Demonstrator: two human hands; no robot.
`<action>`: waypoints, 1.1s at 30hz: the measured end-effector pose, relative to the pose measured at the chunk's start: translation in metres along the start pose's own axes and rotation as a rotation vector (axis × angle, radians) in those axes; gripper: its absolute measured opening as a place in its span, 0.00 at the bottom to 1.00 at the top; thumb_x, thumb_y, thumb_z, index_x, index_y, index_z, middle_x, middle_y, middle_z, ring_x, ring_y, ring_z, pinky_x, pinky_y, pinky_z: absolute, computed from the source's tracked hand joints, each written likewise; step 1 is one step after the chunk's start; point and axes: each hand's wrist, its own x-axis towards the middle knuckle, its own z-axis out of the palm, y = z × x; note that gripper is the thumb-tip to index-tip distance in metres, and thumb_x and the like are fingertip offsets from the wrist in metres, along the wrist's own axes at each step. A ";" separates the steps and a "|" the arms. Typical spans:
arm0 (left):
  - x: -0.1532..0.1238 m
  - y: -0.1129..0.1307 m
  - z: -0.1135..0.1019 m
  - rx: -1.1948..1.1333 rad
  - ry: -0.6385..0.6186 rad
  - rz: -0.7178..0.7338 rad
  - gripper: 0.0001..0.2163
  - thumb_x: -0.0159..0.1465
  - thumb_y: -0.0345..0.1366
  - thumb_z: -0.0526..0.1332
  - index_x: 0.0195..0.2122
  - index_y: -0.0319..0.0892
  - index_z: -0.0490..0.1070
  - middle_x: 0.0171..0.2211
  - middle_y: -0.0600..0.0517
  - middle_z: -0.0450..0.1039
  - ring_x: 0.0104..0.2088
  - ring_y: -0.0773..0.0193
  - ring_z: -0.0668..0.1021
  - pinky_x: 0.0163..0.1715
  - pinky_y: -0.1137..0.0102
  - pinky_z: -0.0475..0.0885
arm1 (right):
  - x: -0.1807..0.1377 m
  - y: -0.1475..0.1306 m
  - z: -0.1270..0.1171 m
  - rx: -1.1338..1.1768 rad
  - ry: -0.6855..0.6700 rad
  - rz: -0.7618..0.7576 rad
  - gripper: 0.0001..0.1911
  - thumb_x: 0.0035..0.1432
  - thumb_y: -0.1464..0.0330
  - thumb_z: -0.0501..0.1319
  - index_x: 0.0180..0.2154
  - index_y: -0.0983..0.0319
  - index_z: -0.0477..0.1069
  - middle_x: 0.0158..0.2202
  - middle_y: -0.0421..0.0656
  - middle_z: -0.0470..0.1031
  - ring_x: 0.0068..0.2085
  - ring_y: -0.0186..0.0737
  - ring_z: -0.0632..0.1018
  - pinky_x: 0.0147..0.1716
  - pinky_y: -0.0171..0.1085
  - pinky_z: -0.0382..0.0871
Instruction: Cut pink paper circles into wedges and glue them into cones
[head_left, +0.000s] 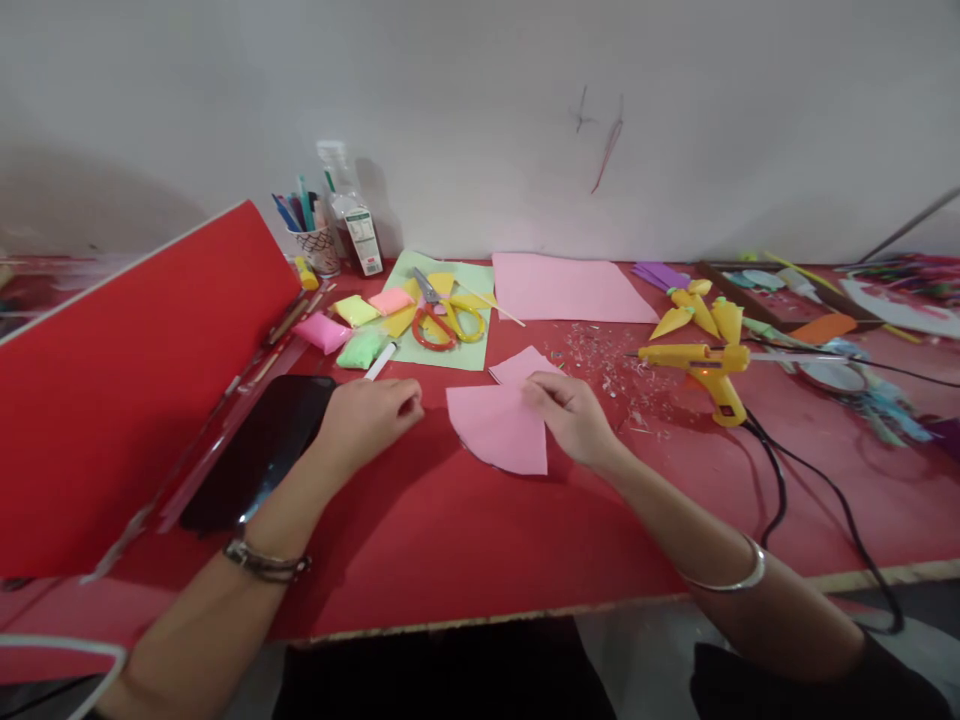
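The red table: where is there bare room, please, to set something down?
Most room on the red table lies between the fan-shaped pink paper and the front edge. Another bare patch lies right of the black cable. Crowded: beyond the left hand, with soft packets and scissors, and by the glue gun, among scraps.

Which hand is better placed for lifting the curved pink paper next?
Probably the right hand: its fingers are pinched at the upper right corner of the curved pink paper. The left hand is apart from this paper, close to a white marker.
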 end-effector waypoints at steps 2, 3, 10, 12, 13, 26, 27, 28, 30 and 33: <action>0.001 -0.004 0.002 -0.115 0.002 -0.113 0.10 0.57 0.33 0.50 0.27 0.42 0.70 0.23 0.54 0.74 0.22 0.66 0.72 0.20 0.74 0.59 | 0.001 0.001 -0.001 0.000 0.013 0.022 0.15 0.53 0.64 0.49 0.17 0.61 0.51 0.18 0.35 0.49 0.21 0.28 0.54 0.20 0.32 0.48; 0.001 -0.004 0.003 -0.191 0.030 -0.106 0.11 0.59 0.34 0.48 0.32 0.41 0.70 0.27 0.52 0.75 0.25 0.65 0.73 0.23 0.73 0.63 | 0.001 0.002 0.000 0.002 -0.014 0.043 0.15 0.52 0.64 0.49 0.17 0.60 0.50 0.17 0.35 0.49 0.21 0.28 0.54 0.20 0.32 0.48; -0.008 0.014 -0.001 -0.386 -0.111 0.375 0.26 0.54 0.37 0.54 0.55 0.38 0.56 0.54 0.43 0.61 0.54 0.55 0.63 0.52 0.61 0.61 | 0.000 0.007 0.007 0.084 -0.127 0.237 0.15 0.49 0.59 0.50 0.18 0.61 0.55 0.18 0.35 0.53 0.21 0.28 0.56 0.20 0.32 0.48; -0.010 0.017 -0.002 -0.410 -0.149 0.365 0.27 0.54 0.37 0.55 0.56 0.39 0.55 0.54 0.44 0.61 0.54 0.55 0.64 0.51 0.60 0.62 | 0.001 0.008 0.007 0.094 -0.121 0.268 0.16 0.49 0.58 0.50 0.18 0.61 0.55 0.18 0.35 0.53 0.21 0.28 0.56 0.21 0.33 0.48; -0.010 0.018 -0.002 -0.416 -0.159 0.354 0.27 0.54 0.38 0.56 0.56 0.39 0.55 0.54 0.44 0.62 0.53 0.55 0.65 0.51 0.60 0.63 | 0.001 0.008 0.006 0.093 -0.118 0.279 0.16 0.49 0.58 0.50 0.18 0.61 0.55 0.18 0.35 0.52 0.21 0.28 0.56 0.21 0.33 0.48; -0.008 0.020 0.010 -0.323 -0.123 0.397 0.30 0.53 0.48 0.61 0.54 0.38 0.59 0.48 0.43 0.69 0.48 0.54 0.71 0.46 0.62 0.67 | 0.000 0.005 0.007 0.264 -0.120 0.434 0.18 0.45 0.55 0.55 0.19 0.62 0.58 0.19 0.35 0.56 0.22 0.28 0.58 0.22 0.32 0.49; -0.008 0.020 0.010 -0.326 -0.118 0.405 0.30 0.53 0.47 0.61 0.54 0.38 0.59 0.48 0.42 0.69 0.48 0.54 0.71 0.46 0.63 0.67 | 0.000 0.006 0.007 0.275 -0.117 0.444 0.18 0.45 0.55 0.55 0.19 0.63 0.58 0.19 0.35 0.56 0.22 0.28 0.58 0.22 0.32 0.49; -0.008 0.020 0.010 -0.329 -0.110 0.410 0.29 0.54 0.46 0.60 0.53 0.38 0.60 0.48 0.42 0.69 0.47 0.55 0.71 0.45 0.63 0.68 | 0.000 0.006 0.007 0.283 -0.115 0.450 0.18 0.45 0.55 0.55 0.19 0.63 0.59 0.19 0.35 0.57 0.22 0.28 0.59 0.22 0.32 0.50; -0.008 0.020 0.011 -0.334 -0.083 0.414 0.25 0.56 0.44 0.58 0.52 0.36 0.61 0.47 0.42 0.70 0.47 0.55 0.72 0.44 0.63 0.69 | 0.000 0.006 0.007 0.294 -0.108 0.454 0.18 0.45 0.55 0.56 0.19 0.63 0.59 0.18 0.35 0.57 0.22 0.28 0.59 0.22 0.32 0.51; -0.007 0.021 0.015 -0.329 -0.027 0.430 0.18 0.60 0.35 0.52 0.51 0.36 0.62 0.45 0.42 0.71 0.45 0.58 0.73 0.42 0.64 0.70 | 0.000 0.006 0.008 0.342 -0.111 0.453 0.18 0.45 0.55 0.59 0.19 0.63 0.61 0.19 0.35 0.59 0.23 0.29 0.61 0.24 0.33 0.55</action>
